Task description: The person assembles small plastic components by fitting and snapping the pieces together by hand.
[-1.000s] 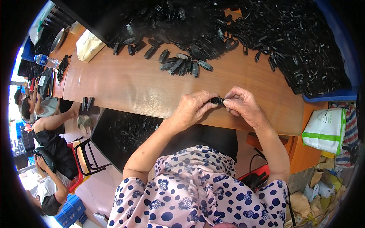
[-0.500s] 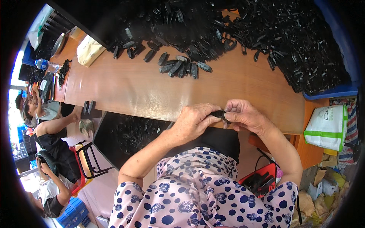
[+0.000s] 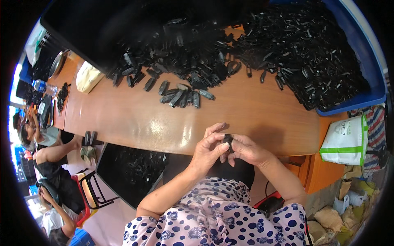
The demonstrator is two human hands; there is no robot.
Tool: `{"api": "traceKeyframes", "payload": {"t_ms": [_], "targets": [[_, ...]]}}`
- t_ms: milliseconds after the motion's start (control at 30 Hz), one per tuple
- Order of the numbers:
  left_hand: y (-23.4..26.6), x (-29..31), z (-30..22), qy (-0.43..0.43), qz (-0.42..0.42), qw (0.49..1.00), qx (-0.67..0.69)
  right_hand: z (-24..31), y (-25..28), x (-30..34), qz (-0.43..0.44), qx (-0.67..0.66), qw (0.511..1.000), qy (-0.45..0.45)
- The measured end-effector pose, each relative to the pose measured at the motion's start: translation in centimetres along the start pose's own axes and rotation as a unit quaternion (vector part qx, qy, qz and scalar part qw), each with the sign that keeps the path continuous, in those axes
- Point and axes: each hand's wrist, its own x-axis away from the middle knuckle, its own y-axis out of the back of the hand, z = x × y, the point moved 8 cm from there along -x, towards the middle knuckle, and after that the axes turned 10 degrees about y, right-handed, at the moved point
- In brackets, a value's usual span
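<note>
Both hands meet over the front edge of the wooden table, just above my lap. Between them is a small black plastic part, its details largely covered by fingers. My left hand pinches it between thumb and fingers, with the index finger stretched out above. From the other side, my right hand closes its fingers around the same part. Farther back on the table lies a small cluster of oblong black plastic pieces, in front of a large dark heap of similar pieces.
A blue bin full of black pieces stands at the right. Beside it hangs a white-and-green bag. Below the table's left front is a black tray of pieces. At far left are a water bottle and two seated people.
The hands have come closer together, and the black part has turned from lying sideways to standing more upright between the fingers. The whole view has shifted, so the table appears lower.
</note>
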Motion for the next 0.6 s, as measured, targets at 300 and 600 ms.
{"api": "traceKeyframes", "payload": {"t_ms": [300, 600], "targets": [[1.5, -4.2, -4.5, -0.119, -0.034, 0.985, -0.123, 5.5, 11.0, -0.5, -0.147, 0.481, 0.859, 0.096], [0.4, -9.9, -9.1, -0.232, -0.069, 0.534, -0.81, 13.5, 21.2, -5.0, -0.307, 0.719, 0.621, -0.055]]}}
